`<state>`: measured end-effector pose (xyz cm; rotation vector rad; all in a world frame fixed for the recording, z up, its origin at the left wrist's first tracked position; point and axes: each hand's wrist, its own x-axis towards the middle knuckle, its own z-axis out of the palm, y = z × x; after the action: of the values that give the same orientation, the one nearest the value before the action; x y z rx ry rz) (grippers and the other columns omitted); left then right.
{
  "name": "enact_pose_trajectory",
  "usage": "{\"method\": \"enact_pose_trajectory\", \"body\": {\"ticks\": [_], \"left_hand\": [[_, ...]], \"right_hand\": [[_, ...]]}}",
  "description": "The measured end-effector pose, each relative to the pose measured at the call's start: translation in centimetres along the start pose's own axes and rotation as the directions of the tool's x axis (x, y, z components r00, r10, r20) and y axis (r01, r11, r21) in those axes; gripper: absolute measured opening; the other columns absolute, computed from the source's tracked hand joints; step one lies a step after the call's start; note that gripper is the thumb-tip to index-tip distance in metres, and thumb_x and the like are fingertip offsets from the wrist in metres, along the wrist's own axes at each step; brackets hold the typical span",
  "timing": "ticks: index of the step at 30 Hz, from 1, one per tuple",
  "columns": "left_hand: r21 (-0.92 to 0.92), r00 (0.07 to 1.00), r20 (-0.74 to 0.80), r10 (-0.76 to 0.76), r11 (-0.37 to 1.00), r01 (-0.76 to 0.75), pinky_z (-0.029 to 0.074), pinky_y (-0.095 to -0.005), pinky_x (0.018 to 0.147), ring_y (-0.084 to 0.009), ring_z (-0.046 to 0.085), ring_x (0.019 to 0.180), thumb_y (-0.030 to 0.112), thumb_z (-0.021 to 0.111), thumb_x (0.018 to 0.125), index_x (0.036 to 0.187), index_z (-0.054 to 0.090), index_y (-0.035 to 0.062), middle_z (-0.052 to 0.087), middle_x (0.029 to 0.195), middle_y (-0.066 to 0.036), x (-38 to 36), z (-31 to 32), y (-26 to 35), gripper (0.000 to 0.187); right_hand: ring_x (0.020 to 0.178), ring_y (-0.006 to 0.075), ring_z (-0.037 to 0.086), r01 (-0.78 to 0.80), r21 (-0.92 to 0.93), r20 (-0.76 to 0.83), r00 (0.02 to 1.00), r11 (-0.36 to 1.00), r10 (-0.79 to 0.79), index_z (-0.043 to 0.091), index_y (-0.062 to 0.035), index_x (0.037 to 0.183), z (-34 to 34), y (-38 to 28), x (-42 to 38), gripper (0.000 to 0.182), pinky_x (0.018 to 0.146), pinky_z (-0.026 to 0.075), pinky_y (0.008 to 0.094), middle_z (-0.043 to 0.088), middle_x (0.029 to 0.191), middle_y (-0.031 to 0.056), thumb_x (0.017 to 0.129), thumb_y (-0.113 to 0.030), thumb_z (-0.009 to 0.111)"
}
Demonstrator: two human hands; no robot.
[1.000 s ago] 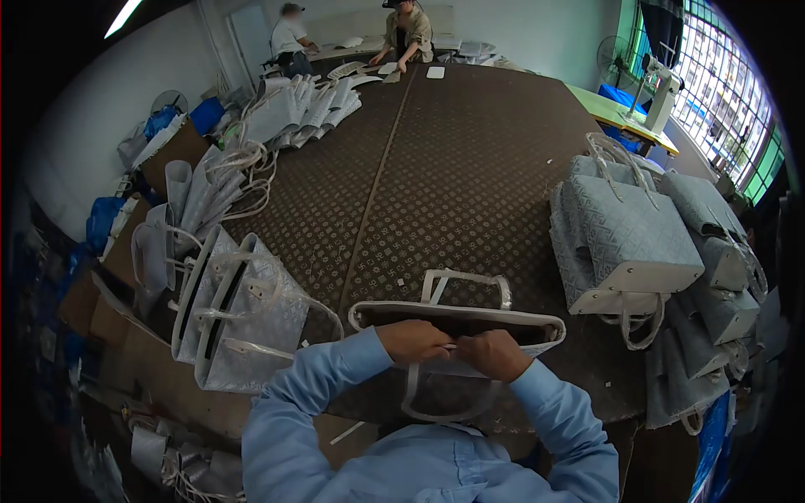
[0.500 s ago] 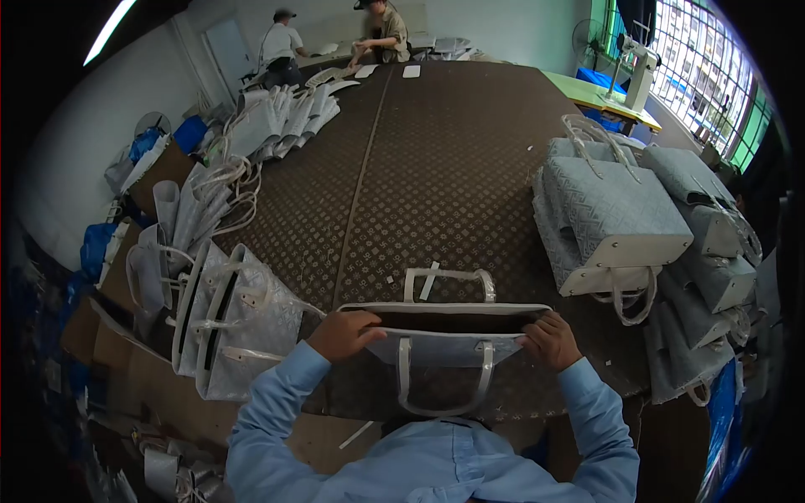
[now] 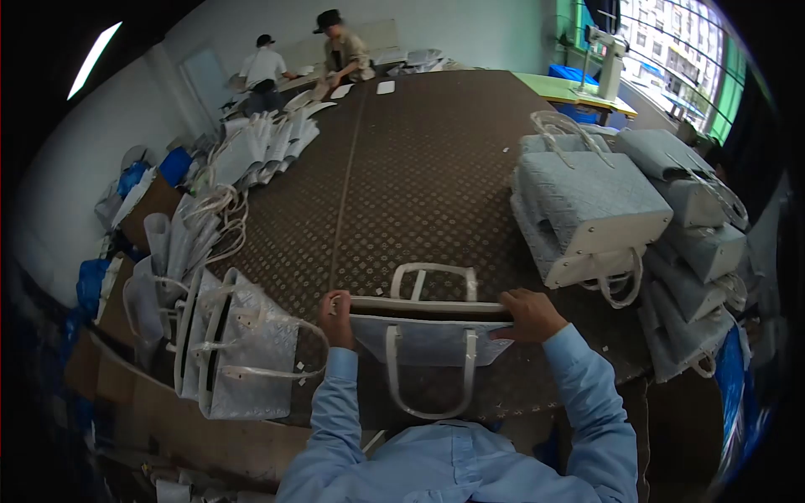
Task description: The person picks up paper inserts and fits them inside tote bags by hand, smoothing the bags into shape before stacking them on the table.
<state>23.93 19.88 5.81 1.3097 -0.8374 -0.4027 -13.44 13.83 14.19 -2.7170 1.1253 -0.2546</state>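
Note:
A grey handbag [image 3: 423,335] with a pale rim stands in front of me at the near side of the table, its opening facing up. One white handle rises behind it and the other hangs down its front. My left hand [image 3: 338,319] is closed on the bag's left end. Around the right end, my right hand [image 3: 532,317] grips the rim, thumb in front. The bag's dark inside shows as a narrow slit between the two rims.
Several similar grey bags [image 3: 251,352] stand on the left, with rolled grey pieces [image 3: 268,142] behind them. Finished-looking bags [image 3: 587,197] are piled on the right. The brown patterned table [image 3: 419,168] stretches to two people [image 3: 344,54] at the back. A sewing machine [image 3: 610,63] stands by the window.
The bag's opening has narrowed from a wide gap to a slit. My left hand has turned upright at the bag's end, and my right hand has shifted onto the right corner.

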Motion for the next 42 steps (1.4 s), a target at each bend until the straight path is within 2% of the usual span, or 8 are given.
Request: {"method": "enact_pose_trajectory", "body": {"ticks": [8,16,18,22,29,32,38,42], "left_hand": [[-0.15,0.997,-0.012,-0.076,0.986,0.073,0.045,-0.0332,0.076,-0.0178,0.055,0.08,0.029,0.054,0.09,0.091,0.059,0.0038,0.059,0.088,-0.007,1.4,-0.8,-3.2,0.025],[-0.079,0.996,0.065,0.056,0.996,-0.051,0.048,-0.0374,0.08,-0.0209,0.058,0.086,0.043,0.055,0.091,0.098,0.059,0.003,0.06,0.093,-0.01,0.7,-1.4,-3.5,0.041],[-0.505,0.97,0.232,-0.072,0.843,0.183,0.05,-0.0408,0.085,-0.0237,0.059,0.09,0.062,0.061,0.08,0.109,0.055,0.0035,0.06,0.099,-0.011,-1.5,-0.4,-0.6,0.065],[-0.58,0.95,0.27,-0.158,0.761,0.292,0.052,-0.0427,0.086,-0.0249,0.059,0.092,0.075,0.063,0.068,0.116,0.051,0.0043,0.06,0.101,-0.012,-2.0,-1.7,-4.1,0.086],[-0.331,0.957,0.224,-0.185,0.909,0.253,0.047,-0.0373,0.091,-0.0221,0.054,0.108,0.071,0.035,0.088,0.119,0.052,0.0022,0.055,0.119,-0.012,2.5,-2.6,-6.1,0.077],[-0.514,0.988,0.149,-0.029,0.852,0.103,0.036,-0.0354,0.103,-0.0224,0.047,0.121,0.06,0.038,0.094,0.135,0.043,0.003,0.049,0.132,-0.014,4.0,0.4,-1.9,0.071],[0.176,0.984,-0.165,-0.064,0.98,0.093,0.043,-0.0356,0.095,-0.0228,0.054,0.111,0.032,0.054,0.096,0.121,0.054,-0.0011,0.058,0.117,-0.014,1.6,-2.6,-5.9,0.041],[0.273,0.938,0.163,-0.306,0.928,0.255,0.047,-0.0379,0.088,-0.0246,0.058,0.105,0.025,0.057,0.092,0.114,0.058,-0.0005,0.061,0.112,-0.014,-7.1,-1.1,-12.1,0.034]], "right_hand": [[0.084,0.0342,0.066,0.083,-0.033,0.428,0.902,0.996,-0.061,0.06,-0.001,0.109,-0.3,-3.3,5.4,0.063,0.073,0.052,0.0435,0.068,0.086,0.0187,0.068,-0.046,0.076],[0.075,0.0365,0.065,-0.05,0.093,0.151,0.988,0.994,0.036,0.054,-0.0043,0.125,1.6,-3.8,2.7,0.068,0.068,0.051,0.0451,0.066,0.079,0.0189,0.071,-0.039,0.074],[0.073,0.0371,0.065,-0.031,0.105,0.1,0.995,0.994,0.02,0.053,-0.0063,0.127,1.9,-3.7,2.0,0.067,0.067,0.051,0.0452,0.066,0.078,0.0186,0.072,-0.038,0.074],[0.074,0.0386,0.064,0.088,0.224,0.129,0.984,0.971,-0.12,0.057,-0.0082,0.12,0.1,-4.6,1.6,0.052,0.067,0.05,0.0475,0.066,0.077,0.0185,0.074,-0.03,0.07],[0.072,0.038,0.063,0.265,0.155,0.168,0.942,0.952,-0.29,0.066,-0.0037,0.096,1.3,-6.7,3.4,0.025,0.065,0.051,0.0461,0.065,0.079,0.0188,0.079,-0.022,0.064],[0.069,0.0355,0.064,0.29,0.315,-0.052,0.956,0.904,-0.289,0.062,-0.0057,0.115,1.0,-4.5,4.4,0.032,0.061,0.052,0.0411,0.066,0.079,0.017,0.086,-0.018,0.062],[0.071,0.019,0.064,0.347,0.492,-0.699,0.704,0.798,0.125,0.063,-0.0011,0.114,-10.4,0.4,3.7,0.033,0.069,0.051,0.0311,0.069,0.088,0.0094,0.082,-0.006,0.063],[0.061,0.0086,0.053,0.314,0.461,-0.881,0.278,0.83,0.384,0.064,-0.0014,0.112,-18.9,3.7,4.4,0.028,0.058,0.044,0.0254,0.061,0.071,0.0025,0.086,-0.01,0.06]]}}
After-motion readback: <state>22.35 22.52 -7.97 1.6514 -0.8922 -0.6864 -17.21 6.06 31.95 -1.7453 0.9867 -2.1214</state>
